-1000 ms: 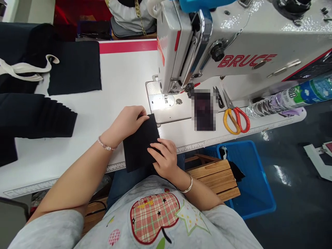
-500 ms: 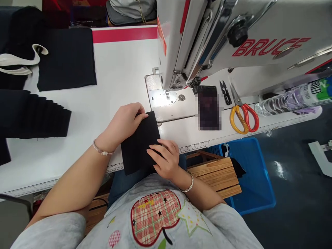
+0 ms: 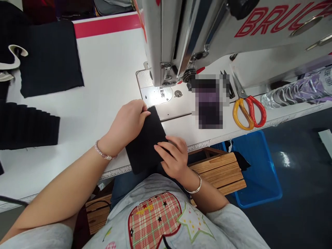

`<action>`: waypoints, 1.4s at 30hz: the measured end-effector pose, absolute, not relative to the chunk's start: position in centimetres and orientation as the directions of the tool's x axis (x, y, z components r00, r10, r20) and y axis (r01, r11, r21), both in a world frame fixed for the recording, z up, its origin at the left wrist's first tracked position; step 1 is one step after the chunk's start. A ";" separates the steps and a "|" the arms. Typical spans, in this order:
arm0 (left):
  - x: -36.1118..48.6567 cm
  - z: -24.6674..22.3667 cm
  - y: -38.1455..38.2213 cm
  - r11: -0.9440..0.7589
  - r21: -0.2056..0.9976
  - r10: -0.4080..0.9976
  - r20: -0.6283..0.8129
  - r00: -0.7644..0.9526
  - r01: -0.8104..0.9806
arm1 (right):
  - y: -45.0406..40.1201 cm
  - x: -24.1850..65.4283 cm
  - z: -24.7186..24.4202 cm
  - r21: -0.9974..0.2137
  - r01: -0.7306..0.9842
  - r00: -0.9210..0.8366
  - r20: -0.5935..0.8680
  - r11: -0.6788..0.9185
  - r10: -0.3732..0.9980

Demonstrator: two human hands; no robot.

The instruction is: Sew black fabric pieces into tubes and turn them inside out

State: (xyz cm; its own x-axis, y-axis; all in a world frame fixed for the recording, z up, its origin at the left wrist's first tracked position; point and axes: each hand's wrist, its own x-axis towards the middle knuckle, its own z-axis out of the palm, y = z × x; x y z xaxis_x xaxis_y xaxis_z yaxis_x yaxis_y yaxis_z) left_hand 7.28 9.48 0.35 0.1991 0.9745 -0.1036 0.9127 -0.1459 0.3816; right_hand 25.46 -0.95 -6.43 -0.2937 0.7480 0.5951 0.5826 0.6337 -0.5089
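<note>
Cream strip (image 3: 14, 58): a curled, soft-looking band near the far left corner of the worktop (image 3: 103, 65).
Stacked cloth (image 3: 31, 126): black layers at the left, their right edges stepped like pleats.
Flat cloth (image 3: 52, 57): matte black, roughly square, towards the far left.
Left hand (image 3: 128, 121): my thumb and forefinger pinch the far end of the black piece, beside the needle plate.
Black piece (image 3: 145, 143): a near-rectangular cloth at the worktop's near edge, its lower end reaching over my lap. I judge it light, pliable, not slippery or fragile; corners and side edges seem the best places to take hold.
Needle plate (image 3: 155, 95): smooth, shiny metal under the sewing machine (image 3: 246, 45), which is glossy white with red lettering.
Right hand (image 3: 175, 157): my spread fingers rest on the piece's right side; the thumb is hidden, so I cannot tell whether they grip.
Blurred thing (image 3: 210, 107): dark, rectangular, right of the plate.
Scissors (image 3: 243, 109): steel blades, smooth yellow and red loops, near the front edge.
Bottle (image 3: 295, 90): clear, crinkled plastic, lying at the right.
</note>
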 end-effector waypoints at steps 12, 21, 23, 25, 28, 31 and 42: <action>7.6 0.8 10.1 -0.129 0.417 0.978 -0.096 0.184 0.900 | -0.4 25.5 -6.3 -0.434 0.638 -0.275 0.643 0.636 0.715; 7.8 0.5 10.3 -0.149 0.371 0.978 -0.079 0.191 0.917 | -0.4 25.6 -6.3 -0.455 0.639 -0.277 0.616 0.620 0.737; 7.9 0.4 10.3 -0.141 0.363 0.980 -0.082 0.182 0.921 | -0.4 25.6 -6.3 -0.458 0.635 -0.276 0.618 0.622 0.736; 7.9 0.4 10.3 -0.132 0.360 0.981 -0.086 0.174 0.923 | -0.4 25.6 -6.3 -0.456 0.633 -0.282 0.616 0.625 0.736; 7.9 0.4 10.4 -0.131 0.364 0.982 -0.081 0.171 0.922 | -0.4 25.5 -6.3 -0.462 0.634 -0.276 0.614 0.620 0.740; 7.8 0.3 10.4 -0.134 0.370 0.982 -0.075 0.173 0.919 | -0.3 25.5 -6.3 -0.463 0.633 -0.269 0.620 0.620 0.737; 7.9 0.6 10.4 -0.097 0.402 0.983 -0.107 0.151 0.911 | -0.7 25.8 -7.0 -0.423 0.640 -0.350 0.582 0.641 0.734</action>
State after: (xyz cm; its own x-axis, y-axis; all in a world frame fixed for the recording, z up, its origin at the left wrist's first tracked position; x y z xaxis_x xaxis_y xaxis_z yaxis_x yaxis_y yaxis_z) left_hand 7.90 10.42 0.56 0.1512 0.9827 -0.1067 0.9107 -0.0965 0.4016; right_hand 25.76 -0.73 -6.97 -0.3504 0.7338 0.5820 0.6403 0.6412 -0.4230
